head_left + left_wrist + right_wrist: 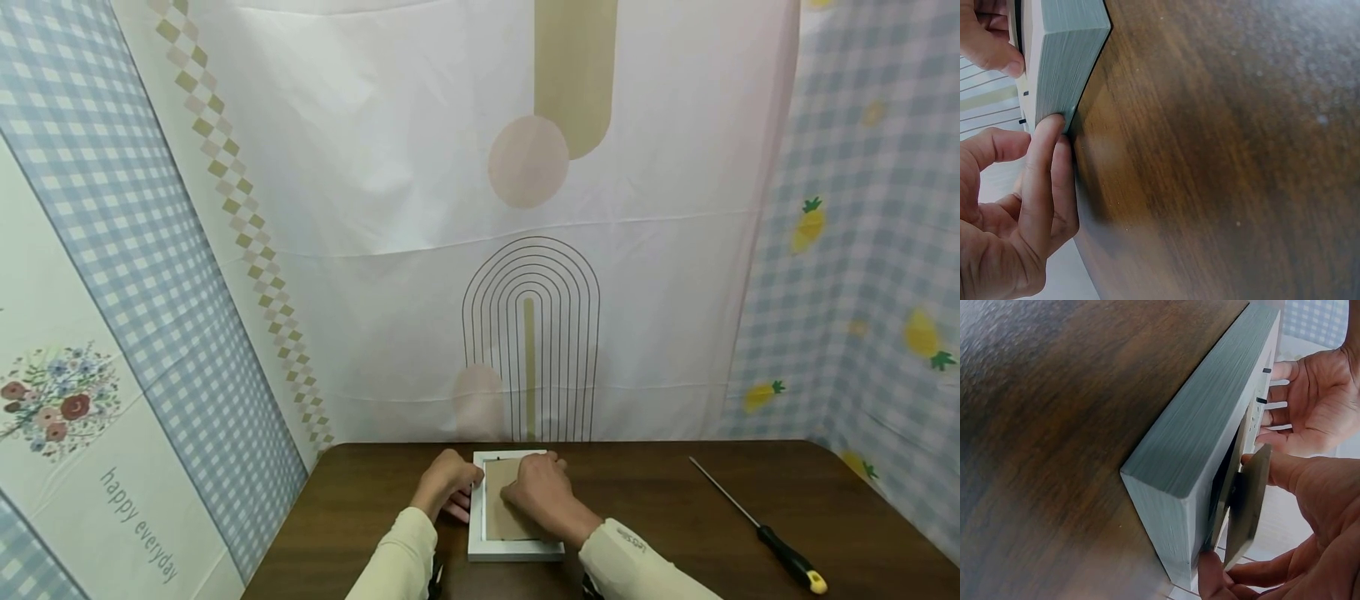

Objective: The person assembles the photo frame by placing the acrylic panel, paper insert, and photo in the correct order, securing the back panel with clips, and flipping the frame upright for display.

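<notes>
A white picture frame (pixel 477 533) lies with its back up on the table, a brown backing board (pixel 498 500) inside its rim. My left hand (pixel 450 482) holds the frame's left side; its fingers (pixel 1041 169) rest against the outer wall, the thumb near the top edge. Over the board's right part, my right hand (pixel 543 493) grips the backing board with curled fingers and thumb. The right wrist view shows a stand leg (pixel 1250 506) tilted up from the board between them, and a dark gap beside the rim. Small black tabs (pixel 1262 400) stick out along the inner edge.
A screwdriver (pixel 787 554) with a black and yellow handle lies at the right of the brown wooden table (pixel 660 517). Behind the table hangs a white patterned cloth (pixel 390 333), with blue checked cloths (pixel 795 333) at the sides.
</notes>
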`<state>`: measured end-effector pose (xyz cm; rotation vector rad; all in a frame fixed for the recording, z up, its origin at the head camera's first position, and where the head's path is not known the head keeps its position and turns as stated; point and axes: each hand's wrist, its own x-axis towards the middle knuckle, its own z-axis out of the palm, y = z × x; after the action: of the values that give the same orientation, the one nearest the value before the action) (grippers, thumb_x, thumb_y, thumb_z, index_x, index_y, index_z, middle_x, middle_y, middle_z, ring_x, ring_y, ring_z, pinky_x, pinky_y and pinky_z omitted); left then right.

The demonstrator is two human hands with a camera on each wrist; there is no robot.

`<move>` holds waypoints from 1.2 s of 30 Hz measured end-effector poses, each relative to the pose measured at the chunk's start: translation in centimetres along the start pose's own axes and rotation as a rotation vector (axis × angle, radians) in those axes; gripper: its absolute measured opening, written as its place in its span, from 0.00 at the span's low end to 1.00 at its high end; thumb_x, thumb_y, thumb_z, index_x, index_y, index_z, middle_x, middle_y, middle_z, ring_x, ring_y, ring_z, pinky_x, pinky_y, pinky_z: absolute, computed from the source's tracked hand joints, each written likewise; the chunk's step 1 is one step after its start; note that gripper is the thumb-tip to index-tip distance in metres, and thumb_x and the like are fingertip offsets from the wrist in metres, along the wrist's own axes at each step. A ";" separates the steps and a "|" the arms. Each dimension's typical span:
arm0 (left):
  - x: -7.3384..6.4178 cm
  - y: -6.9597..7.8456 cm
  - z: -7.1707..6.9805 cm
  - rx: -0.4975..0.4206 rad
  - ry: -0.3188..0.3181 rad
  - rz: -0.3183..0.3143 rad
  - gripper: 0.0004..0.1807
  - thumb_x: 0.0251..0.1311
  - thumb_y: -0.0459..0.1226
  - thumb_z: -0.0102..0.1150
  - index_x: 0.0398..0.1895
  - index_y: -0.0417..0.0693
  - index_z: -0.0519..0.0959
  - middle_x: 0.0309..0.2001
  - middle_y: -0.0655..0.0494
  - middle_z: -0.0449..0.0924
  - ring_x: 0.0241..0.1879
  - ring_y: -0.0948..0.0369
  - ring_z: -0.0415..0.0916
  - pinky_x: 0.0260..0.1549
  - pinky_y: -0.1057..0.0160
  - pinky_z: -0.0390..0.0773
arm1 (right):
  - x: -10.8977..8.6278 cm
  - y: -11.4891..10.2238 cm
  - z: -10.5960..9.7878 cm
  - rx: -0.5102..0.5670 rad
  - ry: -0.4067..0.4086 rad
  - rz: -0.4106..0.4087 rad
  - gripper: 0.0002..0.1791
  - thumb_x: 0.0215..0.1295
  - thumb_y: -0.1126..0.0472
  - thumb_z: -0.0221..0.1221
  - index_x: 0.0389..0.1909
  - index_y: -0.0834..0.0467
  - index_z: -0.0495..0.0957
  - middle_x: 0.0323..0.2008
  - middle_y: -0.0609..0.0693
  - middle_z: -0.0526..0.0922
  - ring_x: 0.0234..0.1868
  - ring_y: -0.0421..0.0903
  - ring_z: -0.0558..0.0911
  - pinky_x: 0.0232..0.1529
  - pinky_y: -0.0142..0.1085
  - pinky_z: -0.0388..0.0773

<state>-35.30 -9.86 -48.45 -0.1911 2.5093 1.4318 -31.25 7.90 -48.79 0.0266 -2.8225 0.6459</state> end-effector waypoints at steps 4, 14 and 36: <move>0.0 0.0 -0.1 0.002 -0.003 -0.002 0.09 0.60 0.31 0.62 0.37 0.30 0.81 0.36 0.38 0.83 0.28 0.45 0.89 0.24 0.52 0.97 | 0.1 0.0 0.4 0.018 0.008 -0.003 0.22 0.47 0.56 0.78 0.22 0.67 0.78 0.33 0.67 0.78 0.35 0.62 0.78 0.27 0.51 0.87; 0.0 0.3 0.1 0.007 0.007 -0.024 0.09 0.61 0.30 0.63 0.38 0.30 0.81 0.36 0.38 0.84 0.30 0.45 0.89 0.25 0.51 0.98 | 3.5 3.7 6.8 -0.019 0.041 -0.015 0.27 0.42 0.47 0.80 0.20 0.65 0.78 0.33 0.67 0.78 0.33 0.61 0.76 0.23 0.49 0.81; 0.1 0.2 0.1 0.011 0.004 -0.032 0.09 0.63 0.31 0.64 0.40 0.31 0.81 0.36 0.39 0.84 0.29 0.46 0.88 0.24 0.52 0.97 | 0.0 0.6 1.0 0.022 0.008 -0.013 0.26 0.52 0.53 0.81 0.26 0.69 0.79 0.36 0.68 0.79 0.38 0.64 0.79 0.29 0.48 0.86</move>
<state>-35.48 -9.64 -48.34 -0.2309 2.5050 1.4070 -31.56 8.01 -49.95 0.0462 -2.8051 0.6721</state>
